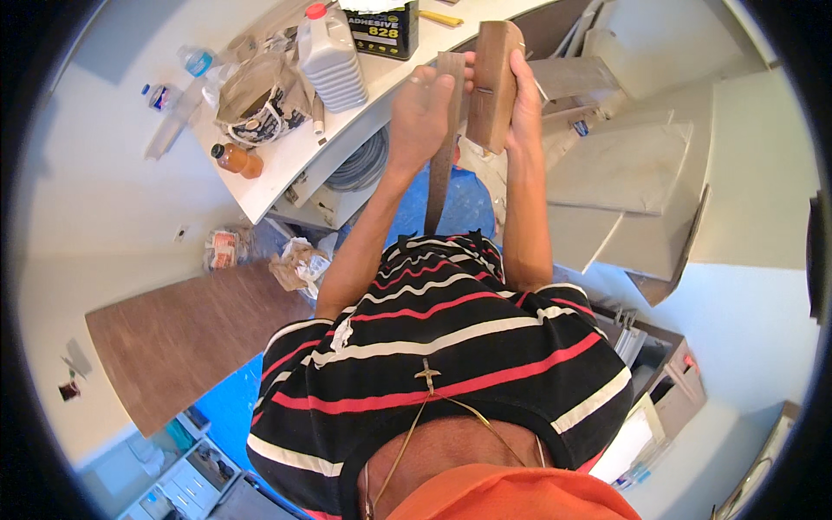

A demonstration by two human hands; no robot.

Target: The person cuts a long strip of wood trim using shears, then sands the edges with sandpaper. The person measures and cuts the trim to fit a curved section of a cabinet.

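Observation:
My left hand [421, 117] is closed, its thumb and curled fingers pinching a long thin brown wood strip [440, 178]. The strip's top end shows beside my fingertips, and its lower end hangs down in front of my striped shirt. In my right hand [525, 100] is a wooden hand plane [492, 91], a brown block with a narrow slot across its face. It is held upright, the thumb along its right edge and the other fingers mostly hidden behind it. The two hands are raised close together at the table's edge, the plane just right of the strip.
The white table [260, 191] holds a grey jug with a red cap [332, 65], a black adhesive can [381, 30], a dirty cloth bag [260, 95] and an amber bottle [238, 161]. Coiled grey cable [360, 165] lies below. Boards [620, 169] lean at right; a brown panel [195, 334] stands left.

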